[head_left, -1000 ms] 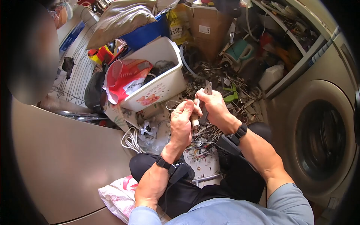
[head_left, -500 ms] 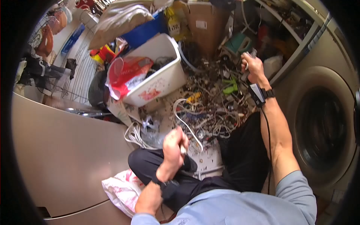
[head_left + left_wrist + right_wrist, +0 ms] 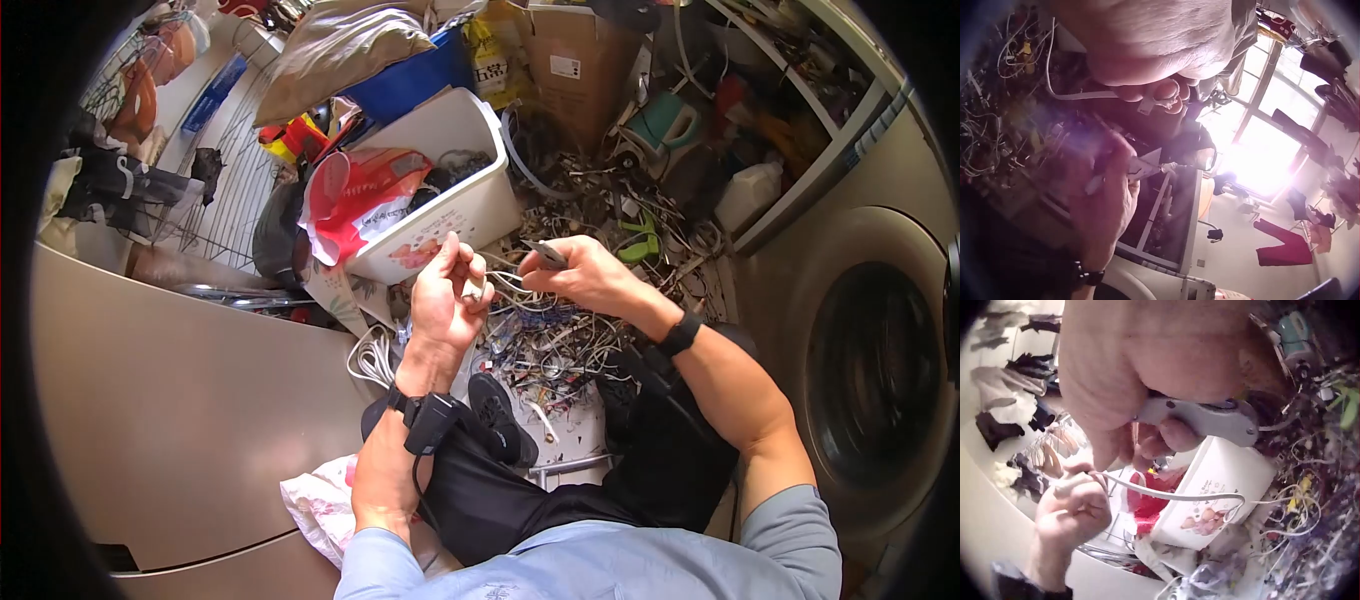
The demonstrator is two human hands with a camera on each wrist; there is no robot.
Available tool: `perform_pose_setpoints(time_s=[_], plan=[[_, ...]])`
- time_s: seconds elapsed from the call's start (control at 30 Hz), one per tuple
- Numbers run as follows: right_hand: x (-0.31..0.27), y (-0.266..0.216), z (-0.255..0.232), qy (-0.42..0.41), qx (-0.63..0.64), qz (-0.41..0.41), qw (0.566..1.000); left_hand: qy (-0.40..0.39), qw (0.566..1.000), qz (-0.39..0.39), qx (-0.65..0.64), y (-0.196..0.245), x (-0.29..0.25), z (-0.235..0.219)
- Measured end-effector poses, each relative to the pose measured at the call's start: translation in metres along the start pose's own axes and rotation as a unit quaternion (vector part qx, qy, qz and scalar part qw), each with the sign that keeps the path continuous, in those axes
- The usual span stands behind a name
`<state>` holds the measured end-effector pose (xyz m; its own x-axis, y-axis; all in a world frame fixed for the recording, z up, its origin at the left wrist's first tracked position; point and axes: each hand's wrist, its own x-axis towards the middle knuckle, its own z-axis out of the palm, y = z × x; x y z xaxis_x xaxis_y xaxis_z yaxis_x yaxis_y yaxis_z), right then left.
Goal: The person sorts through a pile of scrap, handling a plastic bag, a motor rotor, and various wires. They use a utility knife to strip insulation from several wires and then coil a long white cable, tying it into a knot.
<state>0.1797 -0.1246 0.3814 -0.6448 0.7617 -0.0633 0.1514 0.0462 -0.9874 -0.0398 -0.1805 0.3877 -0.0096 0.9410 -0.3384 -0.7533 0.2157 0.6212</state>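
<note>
My left hand (image 3: 448, 295) is palm up, its curled fingers holding a small whitish block-like piece (image 3: 474, 288) with a white cable (image 3: 1172, 496) running out of it. What the piece is I cannot tell; fingers cover part of it. Close on its right, my right hand (image 3: 595, 282) grips a grey-handled utility knife (image 3: 1210, 422). The knife's bare blade (image 3: 1145, 165) points toward the left hand in the left wrist view. From the left hand the cable sags down toward the heap in the right wrist view.
A tangled heap of wires and scraps (image 3: 560, 345) covers the floor between the legs. Behind it stands a white bin (image 3: 490, 205) with a red bag (image 3: 365, 190). A washing machine (image 3: 870, 330) flanks the right. One white strip (image 3: 544, 422) lies beside a black shoe (image 3: 495, 415).
Both hands were together, then the right swung far out to the upper right with the knife while the left dropped low. Now they are close again. A white strip lies on the floor.
</note>
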Motion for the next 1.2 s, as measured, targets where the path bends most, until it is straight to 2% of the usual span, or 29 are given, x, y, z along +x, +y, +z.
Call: perform_pose_setpoints(time_s=[0.07,0.13,0.17,0.27,0.33,0.4,0.47,0.57,0.63,0.67,0.73,0.8,0.87,0.93,1.0,1.07,1.13,1.2], plan=[[0.015,0.012,0.014,0.006,0.052,-0.019,0.998,-0.025,0.999,-0.003,-0.032,-0.004,0.005,-0.004],[0.021,0.010,0.026,0.037,0.020,-0.047,0.998,-0.035,0.997,-0.007,-0.062,-0.008,0.005,-0.002],[0.023,0.011,0.029,0.040,0.058,-0.029,0.997,-0.058,0.996,-0.014,-0.068,-0.008,0.006,-0.004],[0.029,0.011,0.030,0.040,0.058,-0.030,0.997,-0.012,0.999,0.035,-0.018,0.001,0.008,-0.003],[0.031,0.009,0.029,0.021,0.066,-0.030,0.997,-0.008,0.998,0.057,0.018,0.003,0.010,-0.011],[0.030,0.004,0.026,-0.068,0.078,-0.011,0.995,0.043,0.997,0.049,0.043,0.002,0.011,-0.015],[0.026,-0.003,0.027,-0.077,0.068,-0.030,0.994,0.042,0.998,0.036,0.035,-0.001,0.011,-0.016],[0.022,-0.003,0.030,-0.064,0.117,-0.033,0.990,0.025,0.999,0.028,0.022,-0.002,0.010,-0.024],[0.020,-0.004,0.027,-0.016,0.055,-0.083,0.995,0.006,0.999,0.034,0.015,0.000,0.006,-0.023],[0.019,-0.004,0.026,-0.016,0.052,-0.084,0.995,0.014,0.997,0.060,0.042,0.000,0.004,-0.022],[0.018,-0.001,0.024,0.027,-0.035,-0.121,0.992,0.020,0.994,0.088,0.067,0.000,0.000,-0.018],[0.019,0.004,0.025,0.034,-0.026,-0.132,0.990,0.001,0.998,0.060,0.009,-0.002,-0.005,-0.014],[0.019,0.007,0.026,0.047,0.027,-0.107,0.993,-0.030,0.998,0.058,0.003,-0.005,-0.008,-0.011],[0.020,0.011,0.026,0.052,0.041,-0.109,0.992,-0.036,0.994,0.069,0.076,-0.006,-0.012,-0.005],[0.021,0.013,0.027,0.100,-0.058,-0.195,0.974,-0.029,0.992,0.071,0.103,-0.005,-0.014,-0.004],[0.022,0.013,0.027,0.111,-0.047,-0.196,0.973,-0.011,0.981,0.053,0.186,-0.006,-0.011,-0.011],[0.021,0.011,0.027,0.118,-0.038,-0.196,0.973,-0.005,0.984,0.040,0.176,-0.012,-0.009,-0.012],[0.020,0.011,0.026,0.110,0.004,-0.102,0.989,0.025,0.957,0.065,0.282,-0.026,-0.010,-0.009]])
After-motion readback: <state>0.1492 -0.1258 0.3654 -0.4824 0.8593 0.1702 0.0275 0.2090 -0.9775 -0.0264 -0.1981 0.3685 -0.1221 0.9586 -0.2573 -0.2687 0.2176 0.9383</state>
